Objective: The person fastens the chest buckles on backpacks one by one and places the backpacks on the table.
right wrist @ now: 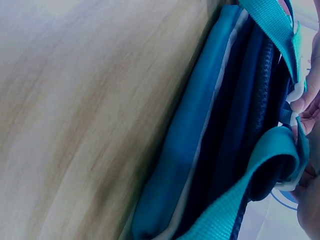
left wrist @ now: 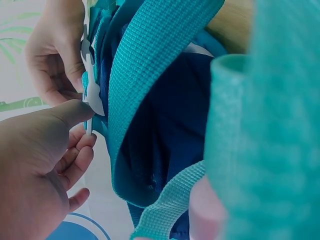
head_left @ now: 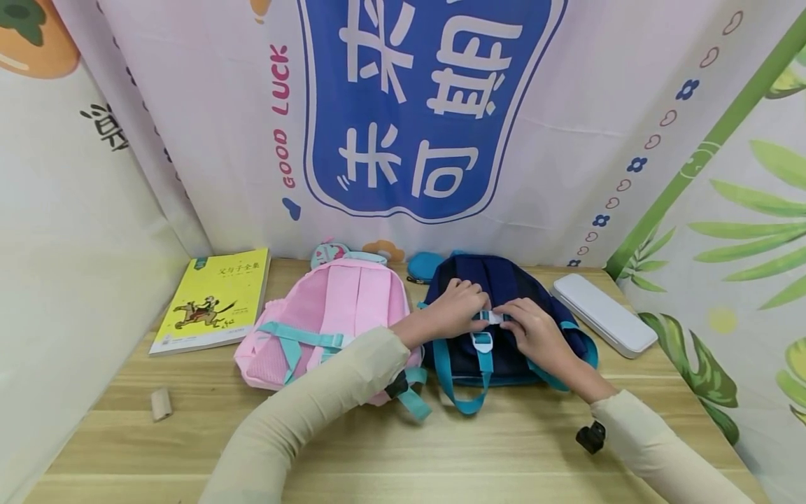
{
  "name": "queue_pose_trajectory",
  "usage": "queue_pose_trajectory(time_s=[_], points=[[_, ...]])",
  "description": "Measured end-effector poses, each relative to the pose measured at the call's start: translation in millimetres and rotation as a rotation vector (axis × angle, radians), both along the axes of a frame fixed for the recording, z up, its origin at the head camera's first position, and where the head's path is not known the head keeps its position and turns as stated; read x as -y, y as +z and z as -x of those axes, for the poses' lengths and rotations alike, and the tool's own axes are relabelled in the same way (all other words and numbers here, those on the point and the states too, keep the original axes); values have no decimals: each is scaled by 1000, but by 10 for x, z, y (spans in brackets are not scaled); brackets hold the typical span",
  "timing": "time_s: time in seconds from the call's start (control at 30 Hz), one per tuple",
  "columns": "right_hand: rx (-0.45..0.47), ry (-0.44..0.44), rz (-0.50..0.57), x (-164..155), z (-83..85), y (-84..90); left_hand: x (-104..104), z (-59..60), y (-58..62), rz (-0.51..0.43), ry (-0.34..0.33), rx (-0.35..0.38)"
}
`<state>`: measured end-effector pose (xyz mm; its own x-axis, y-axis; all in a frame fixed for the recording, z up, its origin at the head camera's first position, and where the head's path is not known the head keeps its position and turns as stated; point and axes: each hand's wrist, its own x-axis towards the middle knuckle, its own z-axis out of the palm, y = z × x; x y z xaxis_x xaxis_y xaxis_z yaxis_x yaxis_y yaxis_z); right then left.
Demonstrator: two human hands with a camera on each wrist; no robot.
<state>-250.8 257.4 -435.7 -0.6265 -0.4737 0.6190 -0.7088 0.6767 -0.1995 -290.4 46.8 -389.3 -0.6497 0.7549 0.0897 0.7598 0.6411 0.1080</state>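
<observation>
A navy backpack (head_left: pixel 462 280) with teal straps lies on the table, its strap side up. Over its middle, both hands meet at a white plastic buckle (head_left: pixel 494 318) on a teal strap. My left hand (head_left: pixel 462 308) pinches the buckle's left side between thumb and fingers, its thumb pressed on the white plastic in the left wrist view. From the other side my right hand (head_left: pixel 538 337) pinches the right end with thumb and fingertips. Just below hangs a white strap adjuster (head_left: pixel 482 341) with a loose teal strap loop (head_left: pixel 469 404).
A pink backpack (head_left: pixel 359 294) lies close on the left, under the left forearm. Farther left are a yellow book (head_left: pixel 217 301) and a small beige block (head_left: pixel 161 404). A white case (head_left: pixel 604 315) sits at right. Behind the navy backpack is a blue pouch (head_left: pixel 425 267); curtains enclose the table.
</observation>
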Motion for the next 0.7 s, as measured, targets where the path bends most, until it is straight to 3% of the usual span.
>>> queue_pose_trajectory(time_s=[0.7], points=[[-64,-7,-64,-64,-8,54,-63,-43,41,34,55,-42]])
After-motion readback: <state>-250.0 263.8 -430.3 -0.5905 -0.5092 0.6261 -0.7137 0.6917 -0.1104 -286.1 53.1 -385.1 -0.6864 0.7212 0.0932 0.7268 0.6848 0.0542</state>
